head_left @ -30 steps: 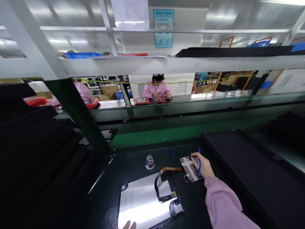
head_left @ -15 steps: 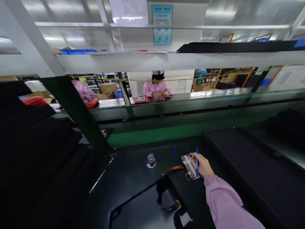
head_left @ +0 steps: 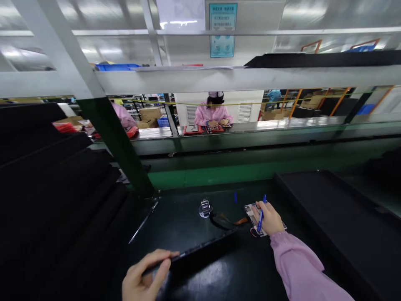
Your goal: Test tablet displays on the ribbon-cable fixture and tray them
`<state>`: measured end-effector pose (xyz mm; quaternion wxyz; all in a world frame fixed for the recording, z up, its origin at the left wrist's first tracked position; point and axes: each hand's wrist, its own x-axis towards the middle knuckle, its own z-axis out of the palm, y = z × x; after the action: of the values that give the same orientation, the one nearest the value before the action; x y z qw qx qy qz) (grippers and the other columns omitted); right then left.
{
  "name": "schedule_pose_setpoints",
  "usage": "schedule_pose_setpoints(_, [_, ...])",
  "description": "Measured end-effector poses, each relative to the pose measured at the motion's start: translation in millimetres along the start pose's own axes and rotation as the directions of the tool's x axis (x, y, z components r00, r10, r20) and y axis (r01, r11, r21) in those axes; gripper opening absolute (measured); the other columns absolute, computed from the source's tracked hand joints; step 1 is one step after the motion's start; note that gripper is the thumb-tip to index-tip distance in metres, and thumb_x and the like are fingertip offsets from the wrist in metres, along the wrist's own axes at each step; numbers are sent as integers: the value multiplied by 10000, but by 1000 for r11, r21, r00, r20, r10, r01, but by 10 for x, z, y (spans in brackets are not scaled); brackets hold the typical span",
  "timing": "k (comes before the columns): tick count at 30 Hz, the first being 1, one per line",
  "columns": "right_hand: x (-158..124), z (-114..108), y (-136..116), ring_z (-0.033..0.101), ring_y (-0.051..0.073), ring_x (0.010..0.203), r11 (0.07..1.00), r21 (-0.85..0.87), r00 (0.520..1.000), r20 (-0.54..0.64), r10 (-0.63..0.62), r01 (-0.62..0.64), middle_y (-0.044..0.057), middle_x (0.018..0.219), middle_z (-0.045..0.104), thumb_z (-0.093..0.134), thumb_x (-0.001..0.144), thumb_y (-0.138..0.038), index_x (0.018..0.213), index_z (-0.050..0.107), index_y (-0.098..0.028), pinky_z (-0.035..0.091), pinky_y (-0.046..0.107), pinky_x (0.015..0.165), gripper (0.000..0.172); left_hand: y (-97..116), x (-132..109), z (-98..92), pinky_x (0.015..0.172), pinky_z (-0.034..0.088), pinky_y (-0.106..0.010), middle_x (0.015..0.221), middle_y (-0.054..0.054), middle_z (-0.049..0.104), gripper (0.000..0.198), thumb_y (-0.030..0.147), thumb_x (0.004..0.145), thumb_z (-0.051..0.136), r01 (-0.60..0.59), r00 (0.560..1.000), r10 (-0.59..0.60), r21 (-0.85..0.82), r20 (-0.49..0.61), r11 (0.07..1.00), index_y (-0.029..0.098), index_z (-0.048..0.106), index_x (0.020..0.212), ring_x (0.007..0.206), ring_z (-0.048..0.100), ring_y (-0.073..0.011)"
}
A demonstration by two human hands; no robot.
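My left hand is closed on the near left corner of a dark flat panel and holds it tilted up off the dark work mat. A black flex cable with an orange end runs from the panel toward a small circuit board. My right hand, in a pink sleeve, rests on that board and grips a blue pen.
A small shiny metal piece on a clear round base stands on the mat, with a blue pen cap beside it. Black foam trays stack at the left; a black tray lies at the right. A green conveyor runs across. People in pink work beyond it.
The panel lay flat with its silver back up; my left hand has taken its corner and tipped it up, so the dark side shows. My right hand stayed on the board.
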<state>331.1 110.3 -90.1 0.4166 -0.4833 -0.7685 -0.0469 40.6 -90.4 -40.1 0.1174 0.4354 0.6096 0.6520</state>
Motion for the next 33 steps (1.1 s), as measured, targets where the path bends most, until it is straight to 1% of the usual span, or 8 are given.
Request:
schedule_pose_setpoints(4, [19, -26, -21, 639, 197, 616, 999, 44, 996, -86, 3, 1, 35, 655, 623, 459, 868, -422, 707, 591, -255, 513, 288, 526, 267, 16, 306, 47, 479, 544, -239, 582, -19, 724, 378, 612, 577, 724, 71, 994, -70, -9, 83, 997, 234, 716, 595, 535, 678, -198])
schedule_pose_setpoints(11, [-48, -99, -302, 695, 232, 761, 990, 138, 970, -242, 37, -3, 75, 842, 718, 463, 892, -433, 750, 574, -241, 576, 365, 694, 263, -63, 487, 129, 616, 531, -297, 675, -32, 720, 288, 498, 657, 671, 117, 990, -110, -71, 90, 991, 213, 711, 667, 665, 665, -222])
schedule_pose_setpoints(18, [-118, -84, -845, 714, 231, 821, 945, 280, 966, -236, -101, 167, 98, 953, 730, 463, 912, -404, 1105, 557, -197, 602, 334, 663, 299, -86, 537, 114, 616, 503, -292, 674, -33, 715, 304, 479, 659, 675, 184, 976, -163, -149, 147, 971, 195, 704, 763, 651, 658, -218])
schedule_pose_setpoints(21, [-132, -22, -938, 715, 234, 780, 950, 256, 961, -251, -116, 182, 88, 930, 733, 523, 883, -365, 1090, 554, -209, 606, 337, 629, 261, -239, 508, 119, 641, 516, -320, 721, -43, 710, 367, 512, 698, 637, 140, 979, -117, -136, 165, 981, 188, 683, 862, 691, 664, -234])
schedule_pose_setpoints(24, [-180, 53, -902, 708, 252, 809, 960, 160, 938, -300, -173, 228, 88, 928, 725, 562, 854, -299, 1159, 541, -218, 608, 371, 678, 316, -526, 407, 158, 733, 528, -374, 854, -73, 704, 469, 589, 698, 596, 21, 999, -18, -95, 32, 995, 187, 638, 936, 817, 667, -271])
schedule_pose_setpoints(26, [-224, 83, -842, 692, 270, 900, 952, 117, 933, -264, -246, 284, 101, 1005, 706, 534, 853, -262, 1303, 455, -216, 603, 398, 733, 459, -726, 314, 193, 808, 518, -410, 919, -97, 691, 530, 619, 683, 594, -19, 999, 17, -64, -36, 998, 183, 597, 984, 901, 657, -291])
schedule_pose_setpoints(29, [-271, 83, -773, 665, 279, 983, 927, 116, 929, -153, -337, 356, 119, 1120, 661, 461, 860, -233, 1458, 244, -203, 600, 408, 750, 638, -902, 207, 228, 910, 478, -438, 1026, -128, 657, 576, 576, 713, 594, -34, 999, 34, -8, 5, 999, 171, 508, 1114, 1015, 627, -294])
schedule_pose_setpoints(33, [-266, 36, -796, 652, 286, 1006, 916, 153, 928, -105, -358, 371, 129, 1127, 640, 457, 877, -274, 1497, 112, -190, 598, 406, 752, 714, -844, 196, 231, 918, 478, -421, 1090, -139, 636, 632, 477, 713, 626, -60, 993, 56, 31, 107, 998, 164, 402, 1214, 1026, 632, -278])
